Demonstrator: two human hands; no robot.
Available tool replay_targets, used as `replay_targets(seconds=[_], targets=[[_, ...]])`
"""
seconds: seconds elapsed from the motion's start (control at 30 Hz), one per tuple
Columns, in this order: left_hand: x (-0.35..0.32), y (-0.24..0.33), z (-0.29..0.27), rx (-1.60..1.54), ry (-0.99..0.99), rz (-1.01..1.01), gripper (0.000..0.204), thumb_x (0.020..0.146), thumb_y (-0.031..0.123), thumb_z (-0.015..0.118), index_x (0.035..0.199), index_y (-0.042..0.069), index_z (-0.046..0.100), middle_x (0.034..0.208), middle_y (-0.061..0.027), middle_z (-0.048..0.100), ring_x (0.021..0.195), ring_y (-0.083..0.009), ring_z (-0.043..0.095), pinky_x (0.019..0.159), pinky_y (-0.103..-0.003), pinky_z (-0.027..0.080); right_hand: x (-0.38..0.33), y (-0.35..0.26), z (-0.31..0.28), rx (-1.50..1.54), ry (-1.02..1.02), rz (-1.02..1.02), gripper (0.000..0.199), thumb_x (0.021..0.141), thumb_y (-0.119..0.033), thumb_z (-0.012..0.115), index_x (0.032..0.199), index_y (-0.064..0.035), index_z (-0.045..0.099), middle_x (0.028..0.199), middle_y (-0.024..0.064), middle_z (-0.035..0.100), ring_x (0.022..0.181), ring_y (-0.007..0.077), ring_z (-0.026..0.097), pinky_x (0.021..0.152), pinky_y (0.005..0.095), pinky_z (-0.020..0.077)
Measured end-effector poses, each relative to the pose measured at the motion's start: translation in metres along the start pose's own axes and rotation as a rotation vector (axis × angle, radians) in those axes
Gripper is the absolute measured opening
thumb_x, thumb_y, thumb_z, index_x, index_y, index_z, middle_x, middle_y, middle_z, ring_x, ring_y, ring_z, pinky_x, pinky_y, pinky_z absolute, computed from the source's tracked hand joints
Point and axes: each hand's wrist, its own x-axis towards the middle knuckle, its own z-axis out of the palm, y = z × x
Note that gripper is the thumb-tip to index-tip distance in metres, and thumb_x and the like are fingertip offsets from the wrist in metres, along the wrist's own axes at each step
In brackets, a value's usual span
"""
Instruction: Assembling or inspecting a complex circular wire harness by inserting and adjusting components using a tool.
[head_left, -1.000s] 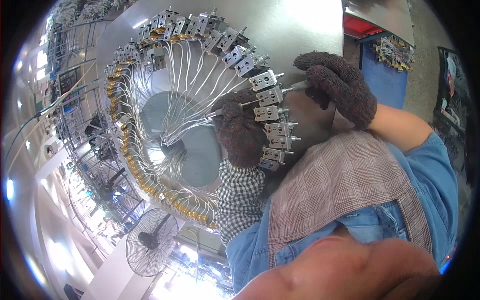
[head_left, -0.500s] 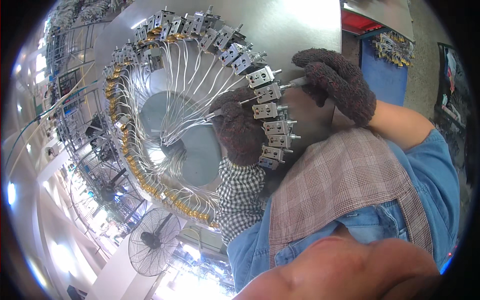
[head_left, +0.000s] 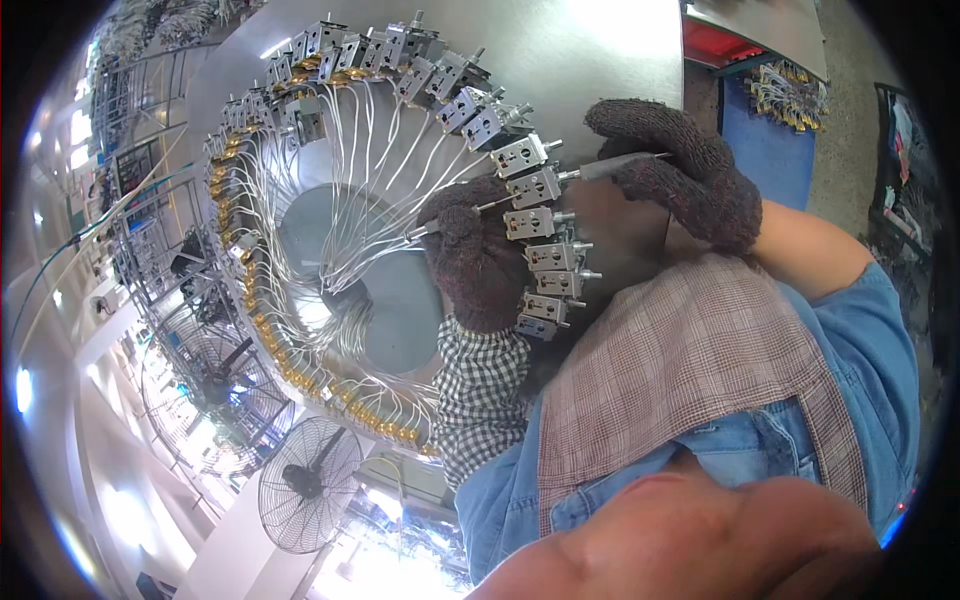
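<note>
The right hand has its grip pinched on a thin tool entering a terminal block, while the left hand pinches a wire just beside it.

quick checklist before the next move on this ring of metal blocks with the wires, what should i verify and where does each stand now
1. Right hand grips the thin tool: ok, gloved fingers closed round it.
2. Tool tip meets a metal block on the ring fixture: ok, it points into the block's right side; actual seating cannot tell.
3. Left hand steadies a white wire beside the blocks: ok, pinched at the fingertips.
4. Wire end seated in the block: cannot tell, too small.
5. Neighbouring white wires clear of the left hand: not ok, they crowd close round it.
</note>
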Motion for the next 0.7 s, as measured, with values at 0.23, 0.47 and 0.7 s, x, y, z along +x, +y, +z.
replay_targets(seconds=[0.23, 0.47, 0.7], targets=[[0.003, 0.007, 0.006, 0.229, -0.014, 0.051, 0.013, 0.087, 0.003, 0.042, 0.088, -0.005, 0.053, 0.094, -0.0161, 0.053, 0.087, -0.0252, 0.055, 0.077, -0.034, 0.047, 0.000, -0.007, -0.006, 0.131, -0.027, 0.254, 0.036, 0.088, -0.015, 0.054, 0.122, -0.0065, 0.048, 0.106, 0.0069, 0.055, 0.072, 0.0107, 0.057, 0.064, 0.0253, 0.0494], [0.009, 0.013, 0.000, 1.135, -0.222, 0.579, 0.015, 0.086, 0.001, 0.042, 0.084, -0.005, 0.056, 0.091, -0.0162, 0.055, 0.086, -0.0277, 0.055, 0.075, -0.035, 0.046, -0.001, 0.001, 0.001, -0.054, 0.024, 0.110, 0.031, 0.086, -0.011, 0.052, 0.116, -0.0050, 0.052, 0.110, 0.0108, 0.054, 0.061, 0.0108, 0.057, 0.053, 0.0229, 0.0494], [0.003, 0.000, -0.001, 0.791, -0.122, 0.410, 0.018, 0.090, 0.009, 0.042, 0.088, -0.005, 0.053, 0.096, -0.0161, 0.054, 0.089, -0.0242, 0.055, 0.080, -0.036, 0.047, 0.003, -0.005, -0.001, 0.159, 0.045, 0.245, 0.032, 0.089, -0.022, 0.051, 0.117, -0.0071, 0.053, 0.096, 0.0075, 0.058, 0.060, 0.0093, 0.055, 0.053, 0.0233, 0.0476]])
